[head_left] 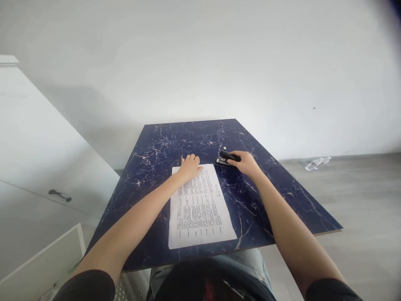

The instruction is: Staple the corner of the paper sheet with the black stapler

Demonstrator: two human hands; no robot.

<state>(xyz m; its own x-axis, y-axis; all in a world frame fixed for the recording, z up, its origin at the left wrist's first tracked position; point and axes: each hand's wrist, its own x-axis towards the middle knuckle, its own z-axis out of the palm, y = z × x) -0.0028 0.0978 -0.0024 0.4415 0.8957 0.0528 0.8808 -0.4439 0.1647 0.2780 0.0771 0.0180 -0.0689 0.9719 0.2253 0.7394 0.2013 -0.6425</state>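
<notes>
A printed sheet of paper [200,209], perhaps more than one, lies on the dark blue marbled table [150,167]. My left hand [189,168] rests flat over the paper's far edge, fingers stretched out and pointing away from me. In my right hand [246,163] is a black stapler [226,157], gripped from its rear end. The stapler's jaws point left, and it sits just right of the paper's far right corner, apart from it. Some of the stapler's rear is hidden by my fingers.
A tiny white piece [224,148] lies beyond the stapler. The table's far edge is near a white wall [200,62]. A white cabinet [37,146] with a dark handle stands at the left. On the floor at right lies a clear plastic bottle [317,163].
</notes>
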